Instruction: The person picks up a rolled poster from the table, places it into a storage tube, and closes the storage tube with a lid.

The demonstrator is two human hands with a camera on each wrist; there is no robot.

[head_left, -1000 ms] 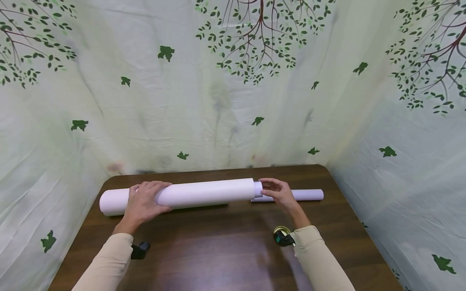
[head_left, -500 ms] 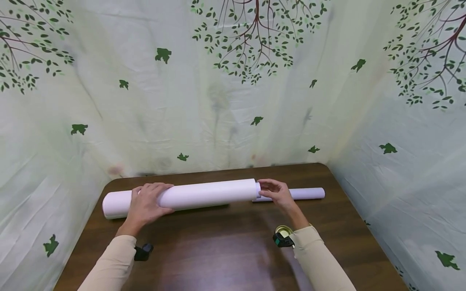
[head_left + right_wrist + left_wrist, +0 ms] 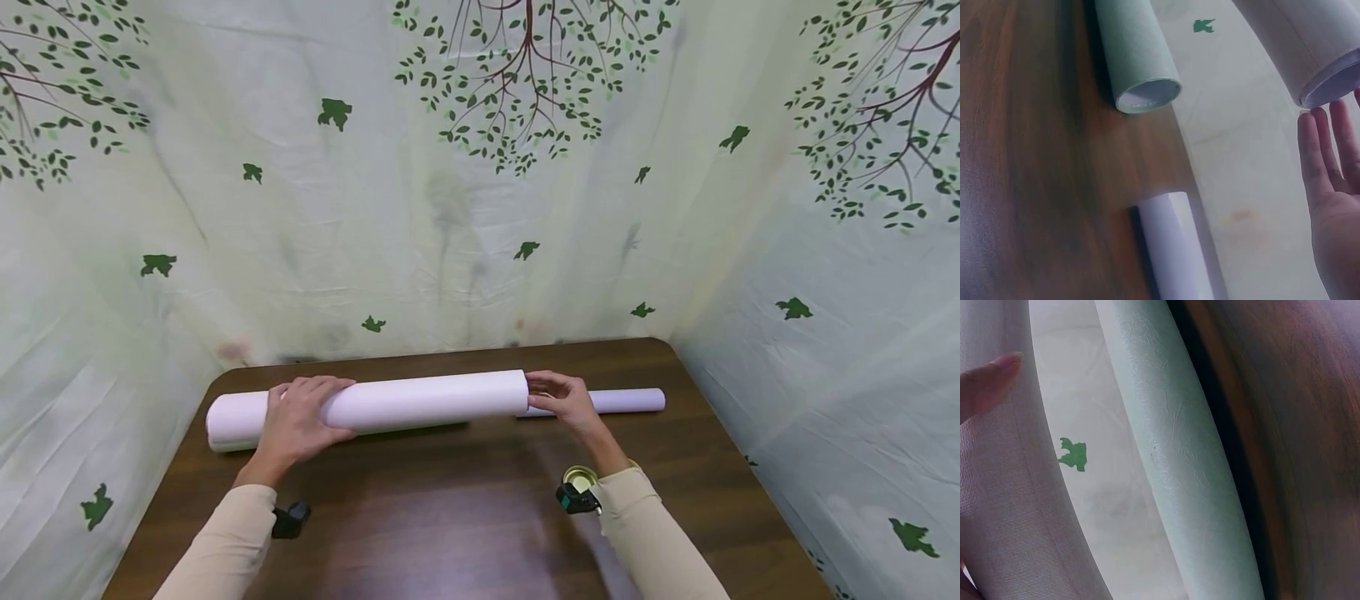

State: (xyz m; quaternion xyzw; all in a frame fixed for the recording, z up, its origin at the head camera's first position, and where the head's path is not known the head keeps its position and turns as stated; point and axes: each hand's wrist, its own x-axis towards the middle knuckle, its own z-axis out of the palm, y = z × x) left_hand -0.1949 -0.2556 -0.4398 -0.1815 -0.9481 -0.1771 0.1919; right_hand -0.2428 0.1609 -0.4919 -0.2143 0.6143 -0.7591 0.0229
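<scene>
head view shows the white tube (image 3: pixel 427 400) held above the table (image 3: pixel 420 517), your left hand (image 3: pixel 303 417) curled round it and your right hand (image 3: pixel 566 406) touching its right end with fingers extended. push too hard there and the tube could slide through your one real grip; loosen that grip and it could drop onto the green tube (image 3: pixel 1135 56) or thin paper roll (image 3: pixel 630 401).

We are holding both forearms (image 3: pixel 663 542) over the surface (image 3: pixel 435 500), angling them inward. Our left hand (image 3: pixel 300 421) is gripping nearer its far left corner, thumb (image 3: pixel 337 434) spreading from fingers (image 3: pixel 324 384); our right hand (image 3: pixel 570 408) is hovering near the far edge, right of centre, fingers lying nearly straight.
</scene>
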